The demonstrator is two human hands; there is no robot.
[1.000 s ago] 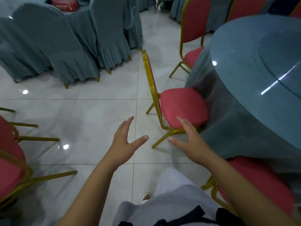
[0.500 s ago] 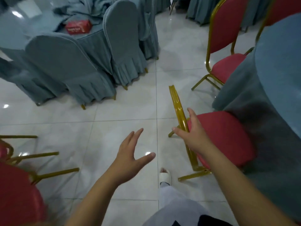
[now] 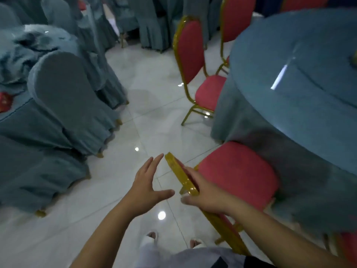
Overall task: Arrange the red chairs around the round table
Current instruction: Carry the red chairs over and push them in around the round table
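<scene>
A round table (image 3: 301, 60) under a grey-blue cloth fills the right side. A red chair (image 3: 237, 171) with a gold frame stands right below me, its seat tucked against the cloth. My right hand (image 3: 204, 194) rests on the top of this chair's gold backrest, fingers stretched along the inner side and thumb out, not clasped round it. My left hand (image 3: 148, 182) hovers open just left of the backrest, not touching it. A second red chair (image 3: 193, 60) stands farther along the table, and a third (image 3: 237, 18) behind it.
Several chairs in grey-blue covers (image 3: 63, 97) crowd a second clothed table at the left, leaving a white tiled aisle (image 3: 154, 105) between the two tables. Another red seat (image 3: 349, 250) shows at the lower right edge. My feet (image 3: 152, 236) stand at the bottom.
I have stepped forward, so the near chair now sits right below me. My right hand has gone from the seat's near edge to the backrest top. My left hand has closed in beside it.
</scene>
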